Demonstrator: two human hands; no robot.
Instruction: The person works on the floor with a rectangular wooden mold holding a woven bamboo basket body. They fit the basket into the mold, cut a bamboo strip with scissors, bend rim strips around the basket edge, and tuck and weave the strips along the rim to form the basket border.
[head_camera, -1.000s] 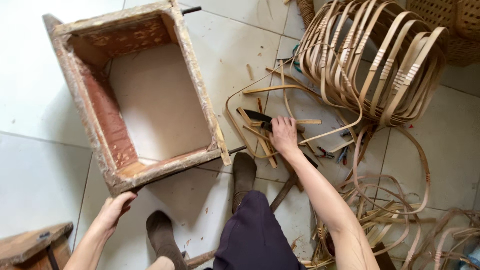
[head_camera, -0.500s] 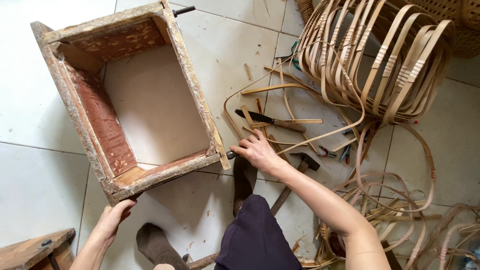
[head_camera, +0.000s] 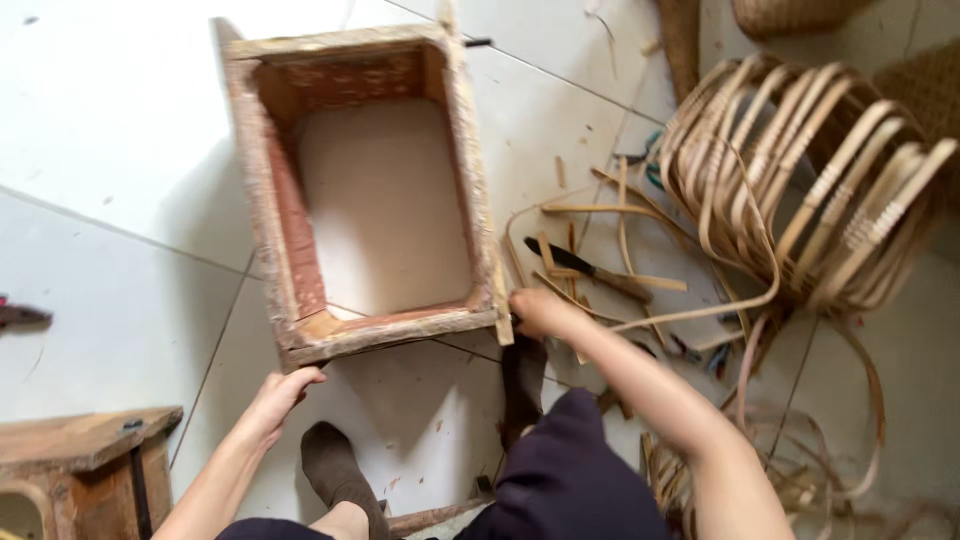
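Note:
A worn wooden frame box (head_camera: 365, 330), open through to the white tile floor, lies in front of me. My left hand (head_camera: 280, 392) grips its near left corner. My right hand (head_camera: 535, 310) holds its near right corner. A knife (head_camera: 590, 270) with a dark blade lies on the tiles just right of my right hand, among cut cane strips (head_camera: 600, 210). My feet in dark socks (head_camera: 335, 470) rest on the floor below the box.
A bundle of bent rattan hoops (head_camera: 800, 200) stands at the right, with loose cane loops (head_camera: 820, 430) trailing below it. A small wooden stool (head_camera: 85, 465) sits at the lower left. Woven baskets (head_camera: 790, 12) edge the top right.
My right hand left the knife and cane strips and came left to the box's near right corner. My left hand rose from the floor to the near left corner. The view shifted right.

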